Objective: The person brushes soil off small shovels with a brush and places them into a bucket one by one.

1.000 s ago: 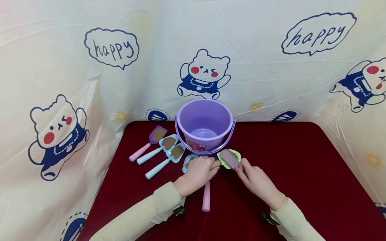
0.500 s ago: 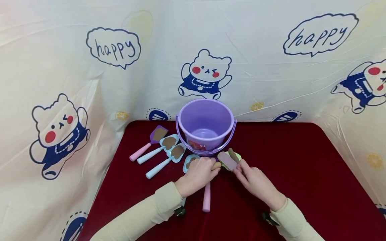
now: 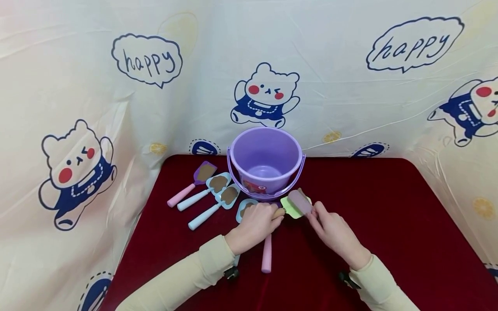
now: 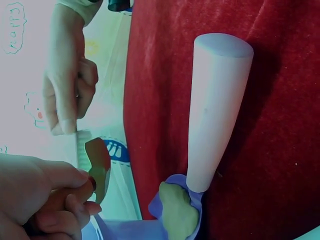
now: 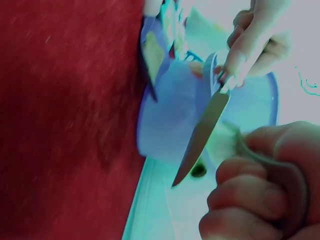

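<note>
My left hand (image 3: 254, 224) grips the tan handle of a small shovel with a light green blade (image 3: 291, 208), held in front of the bucket. Most of the blade's visible face is bare green. My right hand (image 3: 334, 233) pinches a mauve flat scraper (image 3: 300, 202) over the blade's right part. Some brown, clay-like stuff (image 3: 300, 190) shows at the scraper's far edge. In the right wrist view the scraper (image 4: 75, 145) is better seen as a curved strip (image 5: 295, 182) within the curled fingers. Near the left hand, a purple shovel (image 4: 175, 210) bears a brownish lump.
A purple bucket (image 3: 278, 185) with its handle lowered stands behind the hands. To the left lie a purple shovel (image 3: 205, 172) and two light blue shovels (image 3: 228, 197), all bearing brown stuff. Another blue shovel (image 3: 240, 211) and a pink handle (image 3: 266, 255) lie partly under the left hand.
The scraper has passed across the green blade toward its right side, and the brown stuff has left the blade's middle. My left hand stays nearly still.
</note>
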{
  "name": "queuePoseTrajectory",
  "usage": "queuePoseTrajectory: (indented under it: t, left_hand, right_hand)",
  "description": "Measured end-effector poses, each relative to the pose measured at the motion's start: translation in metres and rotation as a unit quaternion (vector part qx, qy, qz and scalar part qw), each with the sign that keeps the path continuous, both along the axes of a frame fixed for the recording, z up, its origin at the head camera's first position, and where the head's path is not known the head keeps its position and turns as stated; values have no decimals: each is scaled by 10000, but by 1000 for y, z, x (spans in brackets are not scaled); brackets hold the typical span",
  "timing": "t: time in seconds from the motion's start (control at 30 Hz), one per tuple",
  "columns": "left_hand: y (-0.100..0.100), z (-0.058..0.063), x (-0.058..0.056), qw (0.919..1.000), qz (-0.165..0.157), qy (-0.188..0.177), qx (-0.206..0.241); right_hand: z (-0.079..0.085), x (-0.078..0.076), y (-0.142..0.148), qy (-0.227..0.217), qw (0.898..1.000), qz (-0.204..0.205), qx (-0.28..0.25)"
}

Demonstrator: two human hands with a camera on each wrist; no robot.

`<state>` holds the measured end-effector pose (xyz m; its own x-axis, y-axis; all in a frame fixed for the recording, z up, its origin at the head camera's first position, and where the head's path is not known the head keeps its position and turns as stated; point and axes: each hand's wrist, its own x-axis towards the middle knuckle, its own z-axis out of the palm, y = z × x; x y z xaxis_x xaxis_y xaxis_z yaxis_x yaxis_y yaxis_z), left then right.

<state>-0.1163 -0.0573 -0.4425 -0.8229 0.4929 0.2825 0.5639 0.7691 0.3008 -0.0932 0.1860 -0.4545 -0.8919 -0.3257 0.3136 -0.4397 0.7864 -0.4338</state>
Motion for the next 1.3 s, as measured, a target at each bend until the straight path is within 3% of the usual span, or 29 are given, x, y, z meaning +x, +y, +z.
queuePoseTrajectory:
  t: [0.2, 0.53, 0.67, 0.7, 0.83, 0.9, 0.93, 1.13, 1.2, 1.3]
  left_hand:
    - [1, 1, 0, 10000, -5, 71, -35]
    - [1, 3, 0, 9999, -67, 50, 99]
    - [2, -1, 1, 9998, -72, 45, 179]
    - [2, -9, -2, 9996, -74, 174, 193]
    - [1, -9, -2, 9993, -97, 315, 199]
    - [1, -7, -2, 9993, -102, 323, 164]
    - [2, 1, 1, 9996, -109, 206, 153]
    - [0, 2, 1, 9998, -65, 148, 107]
    - [0, 2, 1, 9998, -57, 149, 104]
    - [0, 1, 1, 9999, -65, 102, 112]
  right_hand:
    - [0, -2, -3, -388, 9982, 416, -211]
    - [-2, -3, 12, -337, 9992, -186, -51]
    - [0, -3, 9, -283, 9995, -22, -97]
    - [0, -2, 7, -308, 9994, 74, -145]
    - [0, -2, 4, -281, 9989, 330, -201]
    - [0, -3, 6, -151, 9995, 235, -132]
    - [0, -4, 7, -83, 9998, 151, -78]
    - [0, -5, 16, -79, 9989, -436, 150]
    - [1, -5, 16, -148, 9988, -447, 91]
    - [0, -4, 13, -271, 9995, -106, -130]
